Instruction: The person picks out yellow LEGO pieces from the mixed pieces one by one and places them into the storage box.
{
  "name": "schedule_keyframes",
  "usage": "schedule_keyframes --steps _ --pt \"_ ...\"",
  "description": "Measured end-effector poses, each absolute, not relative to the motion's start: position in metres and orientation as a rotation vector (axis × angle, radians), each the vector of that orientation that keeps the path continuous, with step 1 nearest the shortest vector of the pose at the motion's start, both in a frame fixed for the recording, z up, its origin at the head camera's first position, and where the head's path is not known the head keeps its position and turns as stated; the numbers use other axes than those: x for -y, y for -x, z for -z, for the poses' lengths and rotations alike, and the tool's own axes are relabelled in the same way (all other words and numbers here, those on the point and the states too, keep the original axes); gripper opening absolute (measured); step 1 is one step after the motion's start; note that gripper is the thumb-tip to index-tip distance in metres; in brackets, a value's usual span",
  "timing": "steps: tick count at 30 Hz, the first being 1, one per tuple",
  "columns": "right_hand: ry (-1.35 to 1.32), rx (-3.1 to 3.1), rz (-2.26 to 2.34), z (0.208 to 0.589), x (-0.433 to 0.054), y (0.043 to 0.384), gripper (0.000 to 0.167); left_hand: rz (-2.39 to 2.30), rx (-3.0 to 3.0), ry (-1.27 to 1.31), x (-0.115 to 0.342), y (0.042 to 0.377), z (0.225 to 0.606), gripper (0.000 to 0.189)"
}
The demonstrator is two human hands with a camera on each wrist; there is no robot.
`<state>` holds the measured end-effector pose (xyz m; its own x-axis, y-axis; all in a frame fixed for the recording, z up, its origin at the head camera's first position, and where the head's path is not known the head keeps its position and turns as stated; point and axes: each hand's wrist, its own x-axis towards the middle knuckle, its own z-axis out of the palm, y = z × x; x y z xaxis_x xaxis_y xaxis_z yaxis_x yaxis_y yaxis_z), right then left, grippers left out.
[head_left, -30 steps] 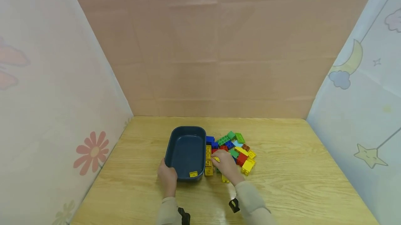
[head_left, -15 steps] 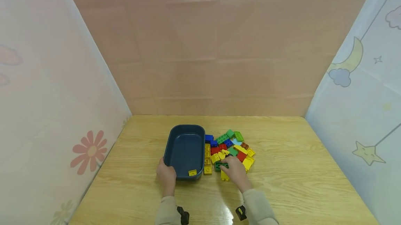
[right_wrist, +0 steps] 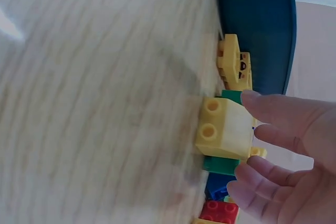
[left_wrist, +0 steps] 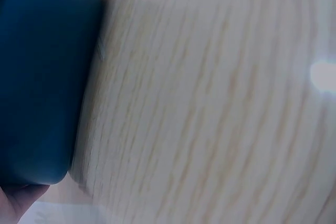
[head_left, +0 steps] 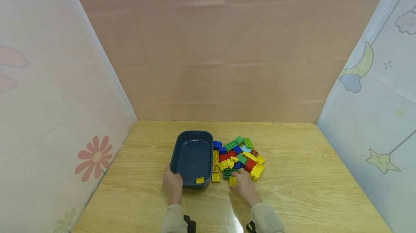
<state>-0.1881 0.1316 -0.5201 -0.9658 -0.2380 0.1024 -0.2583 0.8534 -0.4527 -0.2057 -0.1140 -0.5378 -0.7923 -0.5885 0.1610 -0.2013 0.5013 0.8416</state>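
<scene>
A dark blue rectangular bin (head_left: 191, 159) stands on the table, with a small yellow brick (head_left: 199, 180) lying inside its near end. My left hand (head_left: 173, 183) grips the bin's near left corner, thumb over the rim; only a bit of that hand shows in the left wrist view. My right hand (right_wrist: 299, 156) is at a yellow toy building block (right_wrist: 226, 127) at the front of the brick pile, thumb on one side and fingers spread on the other. Those fingers do not look closed on it. Just beyond lies a dark green brick (head_left: 229, 174).
Mixed red (head_left: 249, 165), blue (head_left: 237, 150), green (head_left: 232, 145) and yellow (head_left: 256, 171) bricks are heaped right of the bin. Several yellow bricks (head_left: 216, 177) line its right wall. Side panels flank the wooden table (head_left: 308, 182).
My right hand has drawn back from the yellow bricks beside the bin, past the dark green brick, to the front yellow block. A yellow piece it covered now lies in the pile. My left hand stays put.
</scene>
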Motion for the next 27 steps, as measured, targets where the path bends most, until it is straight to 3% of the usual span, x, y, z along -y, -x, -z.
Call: schedule_keyframes --steps 27 --pt "-0.452 2.964 -0.867 0.528 -0.126 0.193 0.022 1.208 2.297 -0.653 0.113 0.207 0.536 0.044"
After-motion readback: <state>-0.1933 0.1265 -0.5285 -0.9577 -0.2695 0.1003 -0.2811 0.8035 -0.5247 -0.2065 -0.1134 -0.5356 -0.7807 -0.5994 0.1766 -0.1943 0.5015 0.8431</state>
